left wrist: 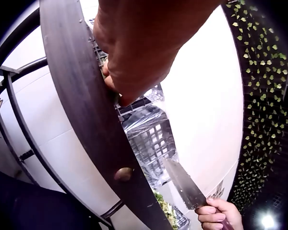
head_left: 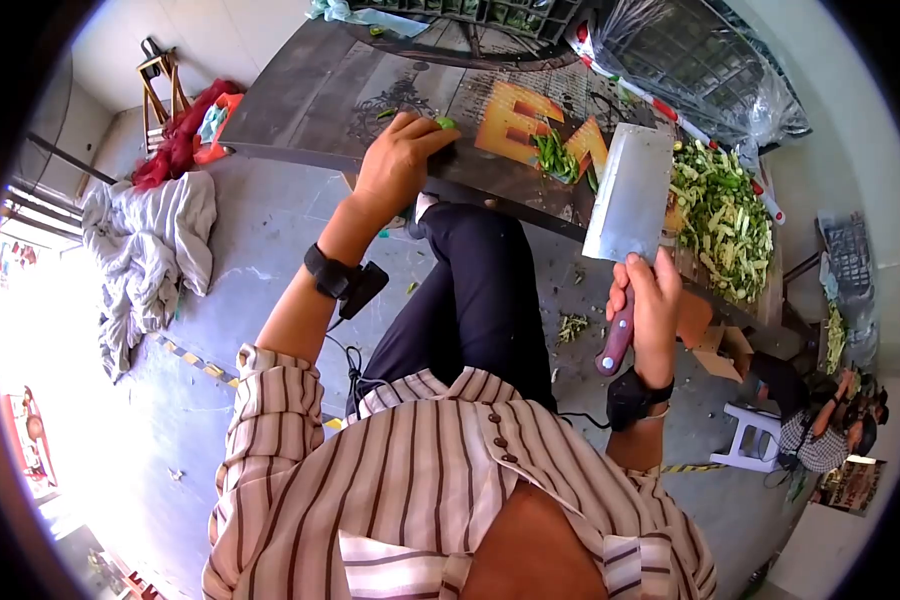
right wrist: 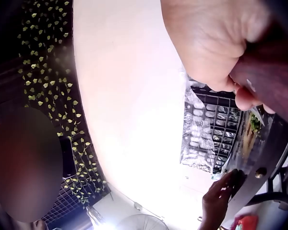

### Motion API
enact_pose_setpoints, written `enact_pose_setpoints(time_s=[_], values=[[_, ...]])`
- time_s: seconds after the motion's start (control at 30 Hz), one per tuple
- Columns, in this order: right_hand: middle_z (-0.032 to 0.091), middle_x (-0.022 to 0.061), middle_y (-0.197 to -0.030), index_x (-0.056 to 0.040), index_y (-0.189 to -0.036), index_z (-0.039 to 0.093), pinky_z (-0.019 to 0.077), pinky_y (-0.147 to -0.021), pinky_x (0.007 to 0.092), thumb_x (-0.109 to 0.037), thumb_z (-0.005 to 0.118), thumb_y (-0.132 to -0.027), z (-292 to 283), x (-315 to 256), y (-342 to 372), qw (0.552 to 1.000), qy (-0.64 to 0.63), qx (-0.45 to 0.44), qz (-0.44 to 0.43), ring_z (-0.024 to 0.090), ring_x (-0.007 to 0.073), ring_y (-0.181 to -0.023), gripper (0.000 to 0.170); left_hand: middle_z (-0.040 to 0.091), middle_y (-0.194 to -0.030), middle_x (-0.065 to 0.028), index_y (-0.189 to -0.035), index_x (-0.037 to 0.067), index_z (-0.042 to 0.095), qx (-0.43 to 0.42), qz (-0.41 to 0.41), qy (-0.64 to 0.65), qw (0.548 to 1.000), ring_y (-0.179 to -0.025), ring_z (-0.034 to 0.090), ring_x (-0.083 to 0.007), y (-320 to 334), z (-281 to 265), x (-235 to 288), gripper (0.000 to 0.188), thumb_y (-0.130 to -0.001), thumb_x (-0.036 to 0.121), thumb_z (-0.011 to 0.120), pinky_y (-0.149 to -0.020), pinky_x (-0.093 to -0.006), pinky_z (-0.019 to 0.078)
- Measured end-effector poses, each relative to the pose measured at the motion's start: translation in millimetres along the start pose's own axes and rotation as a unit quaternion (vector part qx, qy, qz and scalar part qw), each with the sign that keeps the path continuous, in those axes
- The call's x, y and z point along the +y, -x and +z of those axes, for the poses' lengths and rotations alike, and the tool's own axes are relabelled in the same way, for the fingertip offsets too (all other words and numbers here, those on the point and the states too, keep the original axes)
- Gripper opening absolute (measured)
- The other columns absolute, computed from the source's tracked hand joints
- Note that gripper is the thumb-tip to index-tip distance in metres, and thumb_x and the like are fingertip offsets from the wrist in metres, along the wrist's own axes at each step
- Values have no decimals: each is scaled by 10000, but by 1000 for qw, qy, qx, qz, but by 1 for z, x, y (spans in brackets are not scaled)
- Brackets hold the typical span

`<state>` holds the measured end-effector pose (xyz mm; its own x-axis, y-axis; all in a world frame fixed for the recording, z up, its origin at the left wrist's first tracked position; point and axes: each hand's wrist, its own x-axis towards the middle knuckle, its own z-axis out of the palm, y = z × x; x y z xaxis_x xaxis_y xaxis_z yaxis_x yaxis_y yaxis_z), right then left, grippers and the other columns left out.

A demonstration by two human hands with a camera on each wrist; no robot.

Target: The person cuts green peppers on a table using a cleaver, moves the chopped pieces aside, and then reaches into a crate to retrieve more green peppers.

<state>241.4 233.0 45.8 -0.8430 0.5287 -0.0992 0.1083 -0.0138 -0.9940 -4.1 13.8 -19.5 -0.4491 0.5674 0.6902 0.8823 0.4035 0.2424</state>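
Note:
The left hand (head_left: 395, 165) reaches over the near table edge, its fingers curled round a small green vegetable (head_left: 446, 122); the palm side is hidden. In the left wrist view, that hand (left wrist: 134, 57) hides what lies beneath it. A cleaver's dark red handle (head_left: 618, 335) is gripped by the right hand (head_left: 650, 300), with the broad blade (head_left: 632, 190) pointing away from the body, in front of the table's right part. Between the hands, a small pile of cut green pieces (head_left: 555, 157) lies on the dark table (head_left: 310, 90). The left wrist view also shows the cleaver (left wrist: 185, 184).
A large heap of chopped greens (head_left: 720, 220) covers the table's right end. Behind it stand plastic-covered crates (head_left: 690, 70). A cardboard box (head_left: 722, 352), a white stool (head_left: 750, 437) and another person (head_left: 820, 435) are at the right. Cloth (head_left: 155, 250) lies at left.

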Motion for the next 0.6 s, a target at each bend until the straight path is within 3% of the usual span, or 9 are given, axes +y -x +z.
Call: enact_pose_setpoints(time_s=[0.1,0.23,0.43,0.5,0.6], values=[[506,43,-706,-46,-855,405,441,-427,247,-122,494,-931,7,0,0,1000,4,-17,17,498,96,-491,140,637,-938,-81,-1052,67,662,14,-20,93,995,-899,560,-285,5,0,7,332,-741,-41,618,-806,-365,479],[503,39,-700,-29,-882,425,433,-422,242,-123,488,-934,17,-4,-2,999,11,-38,28,499,97,-487,125,635,-938,-76,-1051,75,661,13,-73,124,990,-899,561,-284,10,0,9,328,-743,-34,631,-802,-361,479],[499,35,-704,-22,-898,431,428,-431,230,-121,492,-945,31,-1,-11,994,43,-94,20,493,84,-490,125,635,-936,-63,-975,77,676,35,-21,116,992,-940,572,-269,7,6,3,276,-729,-39,628,-828,-355,481],[496,30,-707,-25,-902,433,424,-441,222,-117,500,-947,35,1,-13,992,36,-120,7,488,77,-495,123,632,-928,-62,-926,69,670,67,10,106,992,-954,565,-271,7,8,1,301,-656,-46,606,-834,-351,478],[494,24,-700,-27,-910,442,413,-440,220,-112,507,-943,37,5,-18,989,39,-145,7,486,74,-498,113,635,-936,-58,-908,67,668,63,-7,120,991,-977,568,-267,11,9,-1,257,-685,-45,611,-845,-357,479]])
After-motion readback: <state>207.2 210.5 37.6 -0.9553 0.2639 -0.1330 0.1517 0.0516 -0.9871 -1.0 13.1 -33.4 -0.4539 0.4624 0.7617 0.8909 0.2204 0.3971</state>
